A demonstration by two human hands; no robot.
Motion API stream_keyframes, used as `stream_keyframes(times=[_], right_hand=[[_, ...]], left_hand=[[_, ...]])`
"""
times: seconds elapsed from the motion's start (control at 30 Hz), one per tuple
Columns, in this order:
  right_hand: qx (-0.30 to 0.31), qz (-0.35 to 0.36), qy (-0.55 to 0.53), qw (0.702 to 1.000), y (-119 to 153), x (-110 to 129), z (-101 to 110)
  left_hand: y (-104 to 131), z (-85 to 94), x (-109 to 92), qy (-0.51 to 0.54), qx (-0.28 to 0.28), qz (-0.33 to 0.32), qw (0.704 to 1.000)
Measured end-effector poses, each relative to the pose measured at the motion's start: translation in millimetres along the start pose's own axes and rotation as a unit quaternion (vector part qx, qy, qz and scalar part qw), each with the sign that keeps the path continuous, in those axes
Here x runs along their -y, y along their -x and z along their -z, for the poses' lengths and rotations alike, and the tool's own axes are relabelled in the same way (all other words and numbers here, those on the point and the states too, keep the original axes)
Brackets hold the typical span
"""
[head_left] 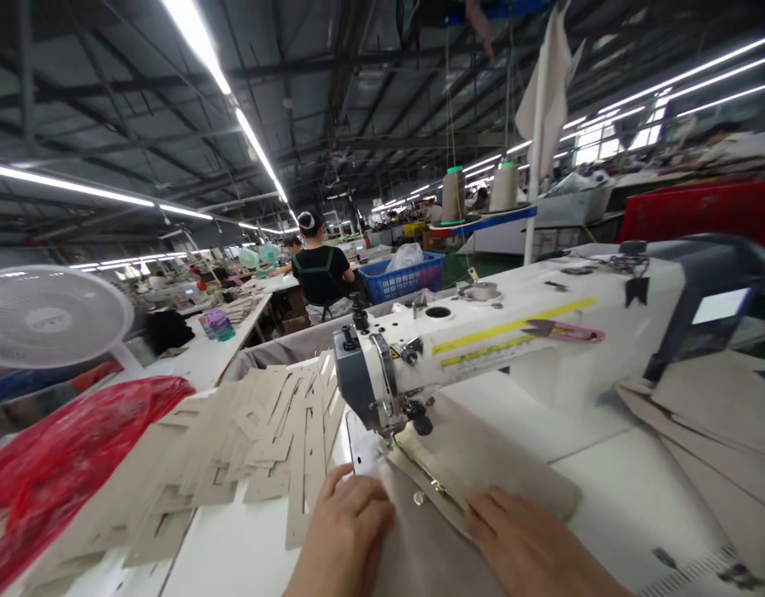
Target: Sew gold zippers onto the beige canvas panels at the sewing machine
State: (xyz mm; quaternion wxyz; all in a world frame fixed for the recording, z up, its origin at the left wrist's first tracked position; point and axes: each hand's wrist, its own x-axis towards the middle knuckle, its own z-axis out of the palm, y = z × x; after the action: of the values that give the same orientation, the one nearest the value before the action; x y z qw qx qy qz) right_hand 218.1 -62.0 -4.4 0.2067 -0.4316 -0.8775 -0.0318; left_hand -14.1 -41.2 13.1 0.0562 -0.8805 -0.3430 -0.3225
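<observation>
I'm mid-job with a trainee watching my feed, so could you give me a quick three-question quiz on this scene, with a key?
1. True or false: the pink-handled snips rest on the sewing machine.

2. What does the right hand rest on?
A) a blue crate
B) beige fabric
C) a white fan

3. Fill the gap: the hand nearer the pile of cut beige pieces is the ____ one.

Key:
1. True.
2. B.
3. Left: the left hand is on the same side of the fabric as the pile.
</observation>
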Motion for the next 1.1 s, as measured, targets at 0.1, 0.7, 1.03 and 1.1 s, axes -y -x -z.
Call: stream_keyframes(times=[0.1, 0.7, 1.03, 1.1], right_hand=[[0.071, -0.091, -0.197, 0.974, -11, 5, 28], [0.067, -0.115, -0.260, 0.956, -31, 19, 57], [-0.004, -0.067, -0.132, 0.989, -24, 18, 57], [-0.067, 0.004, -0.064, 0.996, -11, 30, 43]], left_hand=[[0, 4.3, -14, 0.025, 0.015, 0.003, 1.000], [-26, 13.9, -12, 0.093, 0.060, 0.034, 0.993], [-36, -2.2, -4, 0.019, 0.075, -0.053, 0.996], [-36, -1.2, -4, 0.001, 0.057, -0.040, 0.998]])
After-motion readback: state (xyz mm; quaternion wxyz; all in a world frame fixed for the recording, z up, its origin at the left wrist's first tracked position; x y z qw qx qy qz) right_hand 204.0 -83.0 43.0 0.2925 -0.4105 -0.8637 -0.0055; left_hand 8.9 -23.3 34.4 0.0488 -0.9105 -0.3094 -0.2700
